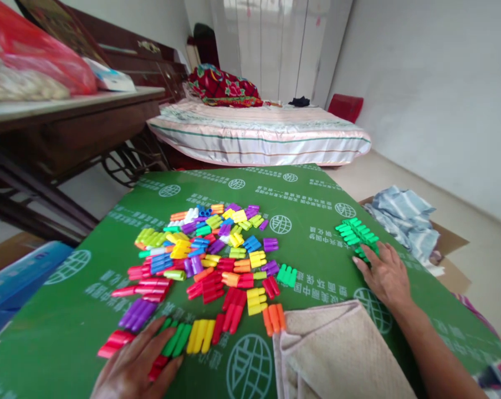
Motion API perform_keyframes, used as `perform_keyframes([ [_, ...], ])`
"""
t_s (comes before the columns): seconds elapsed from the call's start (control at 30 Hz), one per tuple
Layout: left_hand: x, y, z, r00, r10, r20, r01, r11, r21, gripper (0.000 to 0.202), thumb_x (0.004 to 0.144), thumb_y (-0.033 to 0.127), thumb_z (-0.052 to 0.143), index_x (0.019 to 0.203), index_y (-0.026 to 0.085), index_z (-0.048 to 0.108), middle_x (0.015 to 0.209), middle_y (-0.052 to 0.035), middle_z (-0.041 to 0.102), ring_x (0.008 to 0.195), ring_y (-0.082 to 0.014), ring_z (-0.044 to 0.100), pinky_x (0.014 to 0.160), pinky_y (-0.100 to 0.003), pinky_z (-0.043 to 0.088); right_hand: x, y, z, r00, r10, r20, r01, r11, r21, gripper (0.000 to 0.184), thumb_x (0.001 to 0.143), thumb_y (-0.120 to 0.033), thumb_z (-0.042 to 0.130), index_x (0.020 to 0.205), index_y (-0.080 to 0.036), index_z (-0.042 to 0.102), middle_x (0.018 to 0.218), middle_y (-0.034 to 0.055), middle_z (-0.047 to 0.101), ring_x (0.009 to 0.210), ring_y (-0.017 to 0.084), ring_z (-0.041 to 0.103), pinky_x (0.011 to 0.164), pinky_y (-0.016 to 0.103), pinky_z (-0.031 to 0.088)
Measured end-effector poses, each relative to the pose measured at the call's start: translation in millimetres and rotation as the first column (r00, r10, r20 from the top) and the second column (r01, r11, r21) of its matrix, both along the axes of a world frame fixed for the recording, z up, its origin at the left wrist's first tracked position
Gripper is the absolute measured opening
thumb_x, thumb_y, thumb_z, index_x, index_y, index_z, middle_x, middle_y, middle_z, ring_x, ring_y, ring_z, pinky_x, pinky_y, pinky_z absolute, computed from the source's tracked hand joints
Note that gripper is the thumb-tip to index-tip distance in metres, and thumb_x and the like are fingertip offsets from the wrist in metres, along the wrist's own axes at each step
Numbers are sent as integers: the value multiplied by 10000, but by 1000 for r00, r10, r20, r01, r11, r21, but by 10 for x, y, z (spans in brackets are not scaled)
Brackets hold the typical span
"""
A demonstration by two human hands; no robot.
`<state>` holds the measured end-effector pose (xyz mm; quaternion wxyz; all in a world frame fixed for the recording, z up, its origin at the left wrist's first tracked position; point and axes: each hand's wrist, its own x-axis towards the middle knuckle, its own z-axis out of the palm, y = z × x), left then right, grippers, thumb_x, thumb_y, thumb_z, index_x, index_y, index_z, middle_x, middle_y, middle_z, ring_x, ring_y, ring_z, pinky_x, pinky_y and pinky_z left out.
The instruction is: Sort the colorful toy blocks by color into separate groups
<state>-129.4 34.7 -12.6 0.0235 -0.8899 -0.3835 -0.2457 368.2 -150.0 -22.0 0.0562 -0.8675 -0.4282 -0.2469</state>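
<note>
On the green board lies a loose spread of coloured plastic pieces [200, 260], shaped like pen caps and joined side by side in short rows. My left hand [136, 363] is at the near left, thumb and fingers curled around a red piece [158, 367]. Its fingertips also touch a green piece [178, 339], beside a yellow piece [201, 336]. At the right, my right hand [386, 277] has its thumb and index finger about the near end of a group of green pieces [357, 231]. A purple piece [138, 315] and a red piece [115, 343] lie near my left hand.
A folded beige cloth [337, 354] lies on the green board [308, 194] at the near middle, touching an orange piece [274, 319]. A dark wooden table [67, 133] stands left, a bed [259, 133] behind. A striped cloth [404, 221] rests in a cardboard box at right.
</note>
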Motion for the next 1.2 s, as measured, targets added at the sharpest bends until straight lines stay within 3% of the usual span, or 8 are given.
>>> perform_keyframes([
  [0.13,93,-144,213,996,27,-90,-30,999,-38,335,808,442,554,1046,236,670,1194,-123,662,1032,-304,664,838,-478,588,36,-95,1,998,53,18,-54,996,69,567,930,-528,339,1131,-120,677,1200,218,571,1191,365,475,884,508,466],
  [0.23,171,-243,341,985,79,-153,-101,985,-140,314,786,326,561,1050,202,677,1217,-137,650,1070,-294,649,892,-471,568,70,-139,2,990,138,-8,-137,986,96,643,909,-577,314,1065,-79,689,1095,246,597,1122,371,516,905,507,456],
  [0.43,247,-322,468,978,131,-164,-174,943,-284,299,749,234,592,1034,191,670,1261,-133,622,1141,-294,610,954,-476,535,-145,-87,182,940,332,-80,-312,931,190,526,895,-549,342,954,-149,679,1051,203,623,1036,346,576,913,495,475],
  [0.63,250,-325,483,979,139,-148,-180,930,-321,248,746,225,602,986,198,659,1277,-133,611,1130,-294,613,946,-474,536,-621,56,343,846,504,-173,-452,851,269,395,904,-469,425,980,-169,672,1081,140,646,1097,292,575,996,469,448],
  [0.83,223,-347,502,982,129,-140,-170,925,-341,249,772,202,564,1005,198,653,1272,-124,615,1154,-273,600,970,-455,524,-1042,122,483,773,589,-234,-508,797,326,349,913,-463,448,995,-213,676,1101,101,652,1059,261,601,986,455,464],
  [1.07,240,-407,492,976,159,-149,-192,950,-245,347,810,236,514,1127,149,624,1322,-181,560,1195,-309,568,966,-476,528,-1198,97,542,738,640,-213,-557,757,342,325,919,-441,461,981,-204,675,1082,105,662,1051,254,614,945,427,499],
  [1.2,329,-451,461,987,127,-101,-142,976,-165,255,830,250,500,1024,178,648,1349,-161,538,1254,-318,513,993,-513,504,-1256,71,553,720,666,-194,-580,732,357,307,922,-428,468,988,-210,674,1060,100,672,1029,252,627,931,431,509],
])
